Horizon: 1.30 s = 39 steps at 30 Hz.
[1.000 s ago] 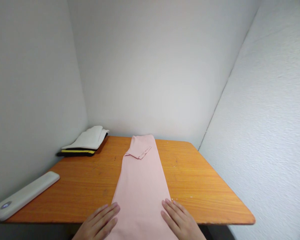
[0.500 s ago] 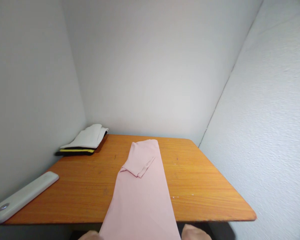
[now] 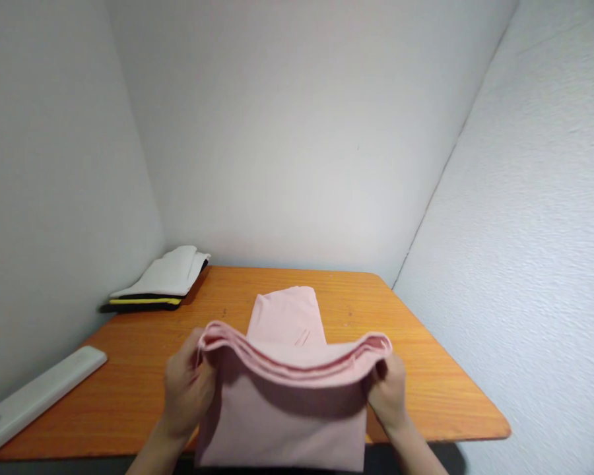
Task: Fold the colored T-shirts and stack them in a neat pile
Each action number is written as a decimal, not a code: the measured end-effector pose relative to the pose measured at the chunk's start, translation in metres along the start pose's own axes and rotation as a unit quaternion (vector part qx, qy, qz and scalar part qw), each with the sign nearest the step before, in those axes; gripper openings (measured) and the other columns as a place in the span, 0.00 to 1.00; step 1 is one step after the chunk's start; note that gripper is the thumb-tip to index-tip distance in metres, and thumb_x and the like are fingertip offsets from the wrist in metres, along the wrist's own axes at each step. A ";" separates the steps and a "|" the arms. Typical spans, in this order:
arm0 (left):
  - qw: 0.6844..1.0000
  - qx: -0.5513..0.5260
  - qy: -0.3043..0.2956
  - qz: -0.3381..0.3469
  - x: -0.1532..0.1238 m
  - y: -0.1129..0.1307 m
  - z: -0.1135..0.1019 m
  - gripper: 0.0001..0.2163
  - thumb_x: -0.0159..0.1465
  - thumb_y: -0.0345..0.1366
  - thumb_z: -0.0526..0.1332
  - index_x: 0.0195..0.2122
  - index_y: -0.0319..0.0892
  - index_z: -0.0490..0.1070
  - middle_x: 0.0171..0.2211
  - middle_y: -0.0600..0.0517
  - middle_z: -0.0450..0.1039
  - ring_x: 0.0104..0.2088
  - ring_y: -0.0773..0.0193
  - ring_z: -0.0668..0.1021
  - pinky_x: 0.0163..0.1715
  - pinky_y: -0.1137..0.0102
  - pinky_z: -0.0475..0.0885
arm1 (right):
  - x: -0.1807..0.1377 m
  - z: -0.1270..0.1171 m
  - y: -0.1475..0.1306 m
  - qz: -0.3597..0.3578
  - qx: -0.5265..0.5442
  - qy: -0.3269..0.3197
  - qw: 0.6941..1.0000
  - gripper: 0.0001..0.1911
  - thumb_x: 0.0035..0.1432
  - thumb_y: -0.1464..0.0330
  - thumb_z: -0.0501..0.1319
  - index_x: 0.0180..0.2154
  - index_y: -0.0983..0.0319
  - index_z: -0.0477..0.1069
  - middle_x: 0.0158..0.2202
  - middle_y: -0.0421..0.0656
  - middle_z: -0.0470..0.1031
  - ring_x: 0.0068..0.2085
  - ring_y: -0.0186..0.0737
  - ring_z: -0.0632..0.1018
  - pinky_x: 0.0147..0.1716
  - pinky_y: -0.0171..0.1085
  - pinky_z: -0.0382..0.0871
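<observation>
A long pink garment (image 3: 284, 316) lies down the middle of the orange wooden table (image 3: 426, 369). Its near end is lifted off the table and sags between my hands as a layered edge. My left hand (image 3: 185, 389) is closed on the left corner of that lifted edge. My right hand (image 3: 389, 389) is closed on the right corner. The far end of the garment still rests flat on the table, with a small folded cuff showing just behind the raised edge.
A stack of folded clothes (image 3: 161, 284), white on top with black and yellow under it, sits at the table's back left corner. A flat white device (image 3: 34, 399) lies along the left edge. White walls enclose the table at left, back and right.
My hands were flat on the garment's near end, dropped out of view, and now hold that end up by its corners, raised toward the far end.
</observation>
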<state>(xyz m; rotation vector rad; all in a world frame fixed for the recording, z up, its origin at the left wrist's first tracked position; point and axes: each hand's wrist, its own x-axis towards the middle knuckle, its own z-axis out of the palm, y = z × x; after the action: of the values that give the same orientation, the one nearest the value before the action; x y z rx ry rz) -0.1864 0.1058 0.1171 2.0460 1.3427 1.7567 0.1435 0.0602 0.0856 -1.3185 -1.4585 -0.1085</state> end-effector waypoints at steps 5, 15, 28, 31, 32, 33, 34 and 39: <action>0.964 0.181 -0.160 -0.111 0.089 -0.039 0.076 0.19 0.72 0.45 0.41 0.45 0.41 0.68 0.38 0.49 0.76 0.38 0.62 0.77 0.35 0.72 0.69 | 0.104 0.073 0.030 0.090 -0.216 -0.210 0.949 0.31 0.71 0.58 0.36 0.36 0.65 0.73 0.35 0.49 0.79 0.36 0.40 0.77 0.33 0.33 0.66; 0.888 0.340 -0.262 -0.165 0.062 -0.108 0.150 0.18 0.71 0.41 0.43 0.47 0.36 0.68 0.37 0.37 0.78 0.40 0.50 0.80 0.36 0.63 0.68 | 0.088 0.141 0.081 0.143 -0.354 -0.287 0.879 0.27 0.71 0.59 0.45 0.40 0.69 0.77 0.38 0.58 0.79 0.43 0.51 0.80 0.40 0.41 0.71; 0.892 0.355 -0.250 -0.123 0.066 -0.104 0.142 0.21 0.72 0.45 0.35 0.52 0.40 0.61 0.37 0.41 0.77 0.39 0.51 0.80 0.35 0.65 0.68 | 0.094 0.140 0.081 0.142 -0.363 -0.280 0.877 0.28 0.72 0.56 0.39 0.47 0.64 0.72 0.40 0.55 0.79 0.43 0.49 0.80 0.40 0.41 0.69; 0.894 0.348 -0.254 -0.121 0.079 -0.103 0.142 0.22 0.72 0.44 0.36 0.53 0.37 0.61 0.38 0.40 0.77 0.39 0.51 0.80 0.35 0.64 0.69 | 0.107 0.138 0.078 0.136 -0.358 -0.281 0.880 0.28 0.71 0.56 0.40 0.45 0.65 0.73 0.40 0.56 0.79 0.44 0.50 0.79 0.41 0.40 0.69; 0.893 0.347 -0.260 -0.122 0.083 -0.103 0.143 0.21 0.72 0.44 0.38 0.53 0.36 0.61 0.38 0.39 0.77 0.39 0.50 0.80 0.36 0.64 0.69 | 0.111 0.137 0.076 0.133 -0.355 -0.283 0.881 0.27 0.71 0.56 0.42 0.45 0.66 0.73 0.40 0.57 0.78 0.44 0.50 0.79 0.41 0.41 0.68; 0.892 0.345 -0.265 -0.122 0.087 -0.103 0.143 0.20 0.72 0.43 0.40 0.53 0.34 0.61 0.39 0.37 0.77 0.40 0.50 0.80 0.37 0.63 0.69 | 0.115 0.136 0.073 0.130 -0.353 -0.285 0.882 0.26 0.71 0.56 0.44 0.46 0.67 0.72 0.40 0.58 0.78 0.44 0.50 0.79 0.42 0.41 0.68; 0.892 0.344 -0.269 -0.118 0.089 -0.101 0.142 0.20 0.71 0.42 0.43 0.55 0.31 0.60 0.42 0.35 0.76 0.43 0.49 0.79 0.40 0.63 0.69 | 0.118 0.135 0.069 0.125 -0.351 -0.285 0.883 0.25 0.71 0.57 0.45 0.47 0.68 0.71 0.41 0.59 0.78 0.45 0.51 0.78 0.44 0.42 0.67; 0.901 0.316 -0.297 -0.030 0.072 -0.076 0.129 0.21 0.70 0.39 0.46 0.60 0.33 0.60 0.60 0.36 0.65 0.60 0.51 0.68 0.58 0.61 0.61 | 0.095 0.127 0.035 0.069 -0.321 -0.277 0.903 0.25 0.69 0.57 0.49 0.57 0.69 0.64 0.55 0.60 0.70 0.57 0.55 0.70 0.55 0.48 0.59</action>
<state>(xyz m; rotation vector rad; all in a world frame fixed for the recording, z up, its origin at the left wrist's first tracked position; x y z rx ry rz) -0.1230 0.2558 0.0833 2.4939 1.8466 0.5688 0.1113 0.2194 0.0871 -2.1124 -1.8860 -0.1342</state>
